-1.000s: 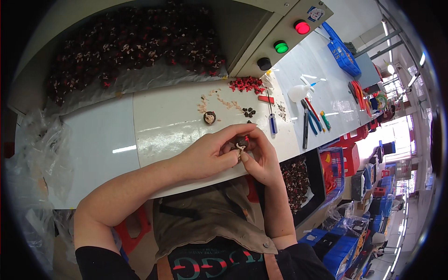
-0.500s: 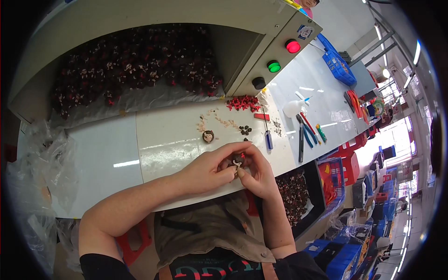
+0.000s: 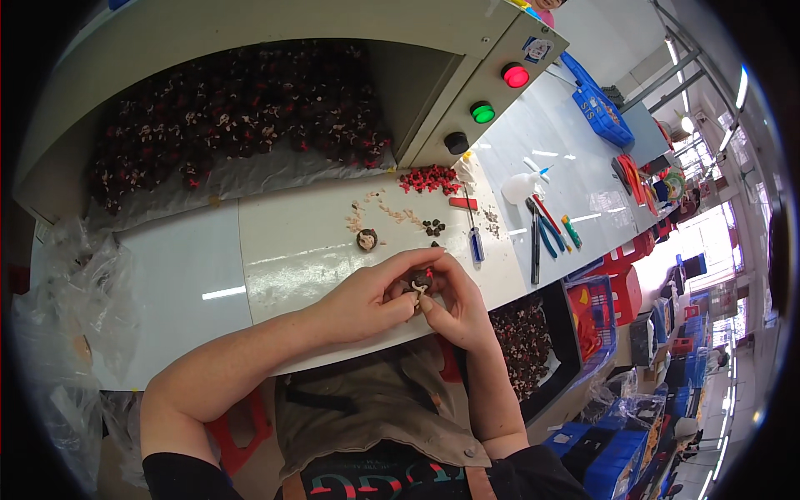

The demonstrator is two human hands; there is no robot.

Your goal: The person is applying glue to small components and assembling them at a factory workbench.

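Between both hands, just above the table's near edge, is a small round dark-brown figure piece with a cream strip and a red spot. My left hand is closed around its left side, thumb pressed to the cream strip. My right hand curls round the other side, its thumb meeting the left one at the strip. Fingers hide the piece's underside. Just beyond the hands lies a similar brown-and-cream round piece. Small cream parts, dark parts and a pile of red parts lie farther off.
A machine housing with lit buttons stands at the back; a heap of dark pieces fills its opening. A screwdriver, pliers and white bottle lie right. Clear plastic bags hang left. A black bin stands below right.
Both hands keep hold of the round piece, with only slight finger shifts. The whole view has moved a little; the loose parts on the table lie as before.
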